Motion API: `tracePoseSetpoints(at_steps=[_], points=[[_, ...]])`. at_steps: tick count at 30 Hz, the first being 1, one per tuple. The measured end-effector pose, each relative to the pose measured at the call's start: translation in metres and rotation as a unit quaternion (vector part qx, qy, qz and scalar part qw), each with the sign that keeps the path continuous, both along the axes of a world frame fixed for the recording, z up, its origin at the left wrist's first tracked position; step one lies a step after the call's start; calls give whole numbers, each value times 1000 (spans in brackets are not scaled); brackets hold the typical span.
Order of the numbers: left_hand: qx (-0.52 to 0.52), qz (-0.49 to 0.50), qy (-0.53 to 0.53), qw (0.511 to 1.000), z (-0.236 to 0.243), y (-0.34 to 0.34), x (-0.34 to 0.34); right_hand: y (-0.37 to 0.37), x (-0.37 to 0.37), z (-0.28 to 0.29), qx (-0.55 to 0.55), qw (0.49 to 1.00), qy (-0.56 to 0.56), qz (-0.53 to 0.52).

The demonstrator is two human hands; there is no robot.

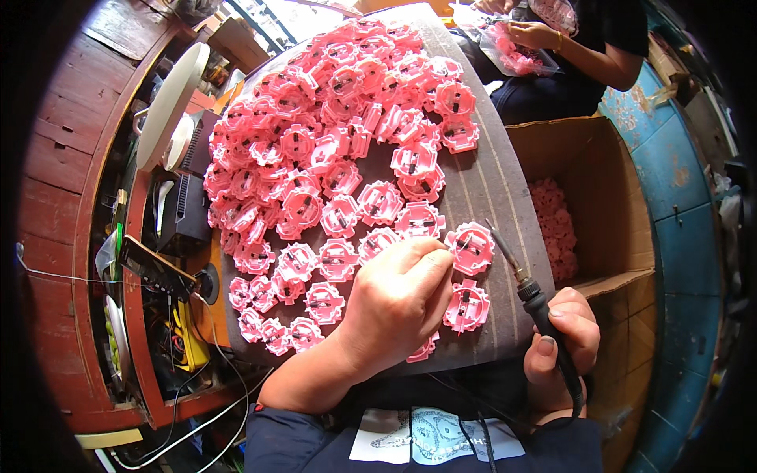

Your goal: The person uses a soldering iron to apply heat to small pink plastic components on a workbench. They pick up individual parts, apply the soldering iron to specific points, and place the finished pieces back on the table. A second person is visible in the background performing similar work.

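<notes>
Pink parts (380, 203) marked with black pieces show against my grey-brown desk (505, 213), lined with thin, pale stripes. My soldering iron (544, 315) pairs a black handle with a dull grey shaft; my navy shirt (315, 441) bears a white and pale blue print. Beyond are a tan box (587, 169), red-brown boards (63, 197) and a blue floor (686, 244), patchy with paler, rusty blotches.

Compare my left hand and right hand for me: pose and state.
Left hand is above the table, near the pink parts; right hand is off toward the table's right edge. Left hand shows its back, fingers drawn together; right hand shows its thumb and curled fingers. Right hand grips a soldering iron; whether left hand pinches something thin is unclear. Both are bare.
</notes>
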State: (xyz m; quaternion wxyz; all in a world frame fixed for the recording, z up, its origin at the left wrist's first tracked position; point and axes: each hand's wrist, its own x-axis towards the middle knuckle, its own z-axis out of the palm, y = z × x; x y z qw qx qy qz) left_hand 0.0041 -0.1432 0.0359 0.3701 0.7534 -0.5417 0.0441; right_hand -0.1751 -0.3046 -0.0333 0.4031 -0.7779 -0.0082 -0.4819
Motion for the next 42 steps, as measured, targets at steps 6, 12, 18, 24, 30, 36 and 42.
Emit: tracePoseSetpoints(at_steps=[6, 12, 18, 24, 30, 36, 42], points=[[34, -33, 3, 999, 0, -1, 1, 2, -2, 1, 4, 1000, -7, -16], [5, -34, -9, 999, -4, 3, 2, 5, -9, 28, -41, 997, 56, -46], [7, -35, -21, 999, -5, 3, 2, 4, -5, 35, -58, 995, 72, -31], [18, -33, -13, 999, -5, 3, 3, 4, -1, 37, -65, 994, 77, -30], [17, -32, -15, 999, -6, 3, 3, 4, -1, 36, -60, 995, 80, -21], [19, -37, -14, 999, -8, 3, 3, 3, -2, 36, -63, 994, 83, -19], [10, -33, -18, 999, -7, 2, 3, 3, -1, 36, -66, 995, 77, -18]])
